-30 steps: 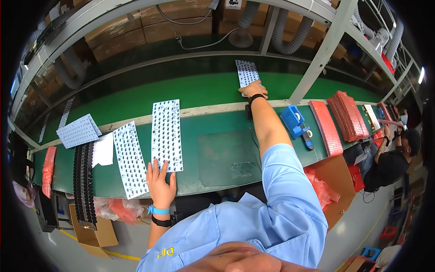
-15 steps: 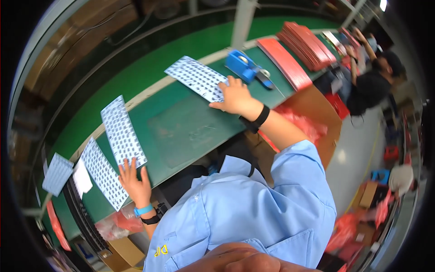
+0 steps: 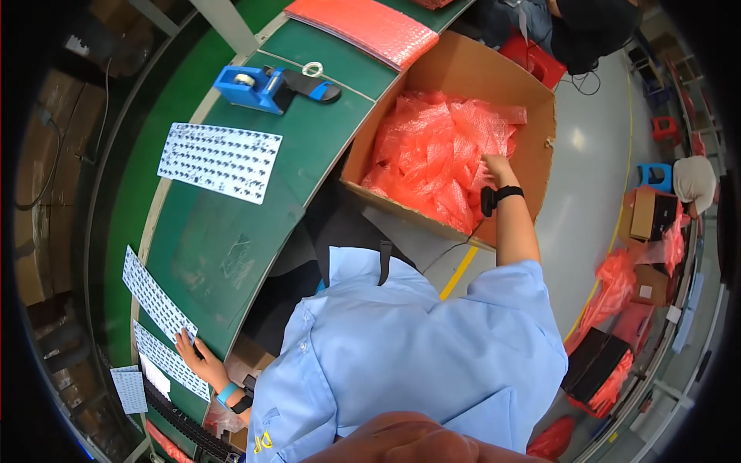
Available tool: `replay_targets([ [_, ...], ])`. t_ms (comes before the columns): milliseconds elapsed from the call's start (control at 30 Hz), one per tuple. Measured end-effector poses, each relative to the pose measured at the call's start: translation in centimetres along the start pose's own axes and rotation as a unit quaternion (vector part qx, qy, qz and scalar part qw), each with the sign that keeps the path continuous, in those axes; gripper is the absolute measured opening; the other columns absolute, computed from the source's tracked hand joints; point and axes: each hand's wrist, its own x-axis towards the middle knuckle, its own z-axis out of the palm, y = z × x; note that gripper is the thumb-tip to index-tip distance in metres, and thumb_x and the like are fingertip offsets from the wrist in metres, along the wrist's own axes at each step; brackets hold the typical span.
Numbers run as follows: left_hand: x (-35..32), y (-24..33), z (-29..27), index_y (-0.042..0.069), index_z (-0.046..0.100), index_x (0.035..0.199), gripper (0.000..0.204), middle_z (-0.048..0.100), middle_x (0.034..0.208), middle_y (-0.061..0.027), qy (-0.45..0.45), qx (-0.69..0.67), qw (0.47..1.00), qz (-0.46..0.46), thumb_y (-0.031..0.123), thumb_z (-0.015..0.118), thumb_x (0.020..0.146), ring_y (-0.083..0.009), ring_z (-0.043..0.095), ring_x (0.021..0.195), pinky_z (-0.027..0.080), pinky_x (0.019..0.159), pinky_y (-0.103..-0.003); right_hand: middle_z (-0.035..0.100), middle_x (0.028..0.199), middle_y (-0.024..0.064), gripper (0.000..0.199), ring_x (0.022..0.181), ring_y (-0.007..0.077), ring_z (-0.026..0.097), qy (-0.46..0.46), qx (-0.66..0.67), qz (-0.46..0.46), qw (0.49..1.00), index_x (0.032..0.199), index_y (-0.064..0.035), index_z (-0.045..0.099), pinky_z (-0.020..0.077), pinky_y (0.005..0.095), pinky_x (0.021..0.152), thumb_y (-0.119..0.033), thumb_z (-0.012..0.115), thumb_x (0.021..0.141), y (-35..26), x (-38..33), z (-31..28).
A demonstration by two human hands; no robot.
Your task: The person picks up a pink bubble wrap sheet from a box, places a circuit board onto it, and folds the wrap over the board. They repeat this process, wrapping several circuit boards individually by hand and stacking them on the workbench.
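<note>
My left hand [image 3: 202,363] lies with its fingers apart on the near end of a white keyboard plate [image 3: 157,295] dotted with rows of dark pieces. A second such plate [image 3: 171,361] is close beside it, partly below my hand. Further along the green bench rests another keyboard plate [image 3: 220,163], untouched. My right hand [image 3: 500,170] is down in a large cardboard box [image 3: 440,220], closed at the edge of a red bubble-wrap bag [image 3: 498,123]. Its fingertips are partly hidden. Many more red bags [image 3: 421,158] fill the box.
A blue tape dispenser [image 3: 251,89] and a dark blue-banded tool [image 3: 312,86] sit beyond the far plate. Red bubble sheets [image 3: 367,31] are stacked at the bench end. A co-worker [image 3: 594,31] is at the top right. At lower left stands a black slotted rack [image 3: 181,420].
My right hand has left the far keyboard plate and gone right into the box of red bags. My view has swung right. My left hand stays at its plate's end.
</note>
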Motion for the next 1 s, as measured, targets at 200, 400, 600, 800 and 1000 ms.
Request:
replay_targets([
  [200, 0.0, -0.2, 0.1, 0.004, 0.055, 0.133, 0.036, 0.047, 0.143, -0.0173, -0.024, 0.002, 0.999, -0.042, 0.016, 0.048, 0.099, -0.0327, 0.039, 0.136, 0.027, 0.113, -0.042, 0.059, 0.131, 0.0161, 0.061, 0.117, 0.0383, 0.055, -0.086, -0.242, -0.03, 0.966, 0.137, -0.0083, 0.052, 0.044, 0.0493, 0.095, -0.038, 0.064, 0.085, 9.7, 7.8, -0.1],
  [400, -1.0, 0.3, -1.3, 0.003, 0.053, 0.133, 0.036, 0.047, 0.143, -0.0173, -0.024, 0.01, 0.995, -0.092, 0.014, 0.047, 0.1, -0.0308, 0.039, 0.136, 0.028, 0.112, -0.039, 0.044, 0.145, 0.0184, 0.049, 0.142, 0.0283, 0.031, 0.122, -0.424, 0.09, 0.893, 0.128, -0.0152, 0.062, 0.0242, 0.0462, 0.115, -0.042, 0.058, 0.088, 8.5, 1.3, 9.9],
  [600, 1.2, 0.2, 1.2, 0.003, 0.053, 0.133, 0.036, 0.047, 0.143, -0.0169, -0.035, -0.053, 0.991, -0.119, 0.014, 0.047, 0.1, -0.0298, 0.039, 0.137, 0.029, 0.112, -0.038, 0.037, 0.151, 0.0152, 0.044, 0.144, 0.0243, 0.028, -0.025, -0.461, 0.04, 0.886, 0.125, -0.0164, 0.064, 0.017, 0.0513, 0.116, -0.037, 0.054, 0.087, 15.7, 9.9, 8.2],
  [800, 0.8, 2.6, -1.4, 0.002, 0.055, 0.13, 0.034, 0.049, 0.141, -0.0168, 0.004, 0.08, 0.994, -0.078, 0.013, 0.048, 0.099, -0.0304, 0.041, 0.134, 0.03, 0.111, -0.04, 0.062, 0.106, 0.0233, 0.029, 0.092, 0.0403, 0.062, -0.028, -0.303, -0.26, 0.916, 0.096, -0.0026, 0.07, 0.0511, 0.0469, 0.081, -0.028, 0.064, 0.083, -2.7, -5.0, 8.8],
  [1000, 6.9, 15.7, -1.4, 0.001, 0.06, 0.122, 0.029, 0.054, 0.135, -0.0179, 0.054, 0.027, 0.996, 0.07, 0.008, 0.053, 0.095, -0.0315, 0.049, 0.127, 0.036, 0.107, -0.042, 0.058, 0.089, 0.0177, 0.025, 0.084, 0.0379, 0.06, -0.009, -0.035, -0.522, 0.852, 0.094, -0.0033, 0.062, 0.0504, 0.042, 0.073, 0.01, 0.056, 0.073, -8.9, -19.1, 8.9],
])
